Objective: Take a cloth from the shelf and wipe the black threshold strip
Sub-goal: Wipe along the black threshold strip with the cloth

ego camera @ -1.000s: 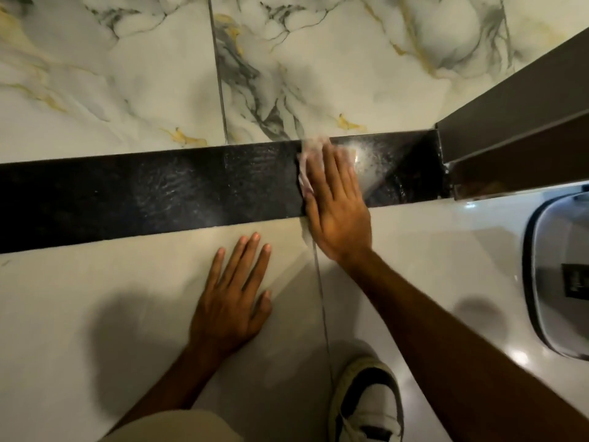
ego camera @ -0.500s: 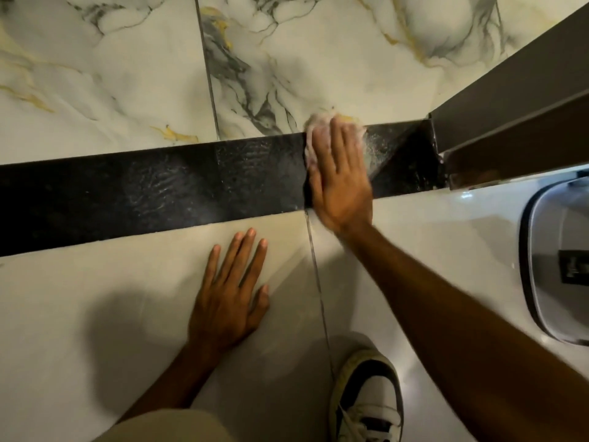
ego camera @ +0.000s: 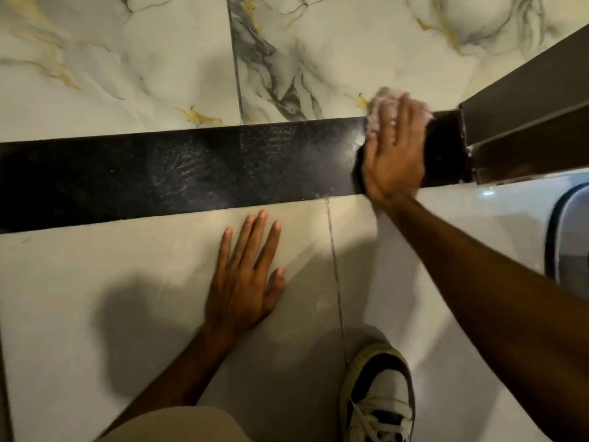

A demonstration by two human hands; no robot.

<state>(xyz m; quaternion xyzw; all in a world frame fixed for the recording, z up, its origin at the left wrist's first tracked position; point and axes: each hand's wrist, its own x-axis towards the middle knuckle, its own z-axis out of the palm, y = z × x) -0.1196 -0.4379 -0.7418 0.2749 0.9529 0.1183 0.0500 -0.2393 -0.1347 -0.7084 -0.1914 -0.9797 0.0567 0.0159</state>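
Observation:
The black threshold strip (ego camera: pixel 191 173) runs across the floor from the left edge to a door frame at the right. My right hand (ego camera: pixel 393 154) lies flat on the strip's right end, pressing a pale pinkish cloth (ego camera: pixel 381 105) against it. The cloth shows only at my fingertips, over the strip's far edge; the rest is hidden under the palm. My left hand (ego camera: pixel 245 279) rests flat on the plain floor tile on the near side of the strip, fingers spread, holding nothing.
A dark door frame (ego camera: pixel 522 116) ends the strip at the right. Marble-patterned tiles (ego camera: pixel 127 59) lie beyond the strip. A white object with a dark rim (ego camera: pixel 570 231) sits at the right edge. My shoe (ego camera: pixel 379 400) is at the bottom.
My right hand has slid the cloth rightward along the strip toward the door frame and slightly toward the far edge. My left hand has stayed planted on the tile.

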